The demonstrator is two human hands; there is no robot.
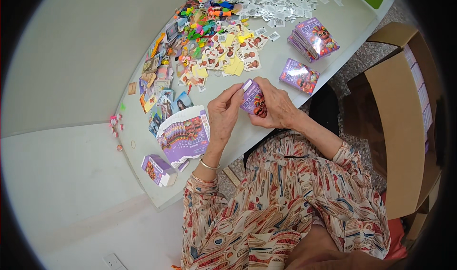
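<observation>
Between both hands, over the front part of the table, is a small purple card box (253, 100) with a colourful cartoon picture. My left hand (225, 112) grips its left edge, thumb and fingers at the top corner by a white flap. Wrapped round the right side, my right hand (275, 106) has its fingers closed on the box. A fanned stack of flat, unfolded purple cartons (186, 136) lies left of my left forearm. One formed purple box (159, 170) sits below that stack. Right of my hands lies another finished-looking purple box (299, 76).
A stack of purple boxes (314, 39) stands at the right of the table (138, 148). Heaps of small colourful plastic toys (202, 29), sticker cards (233, 56), picture cards (162, 96) and silvery white slips (276, 3) spread along the back. A large open cardboard carton (400, 132) holding packed boxes stands at my right.
</observation>
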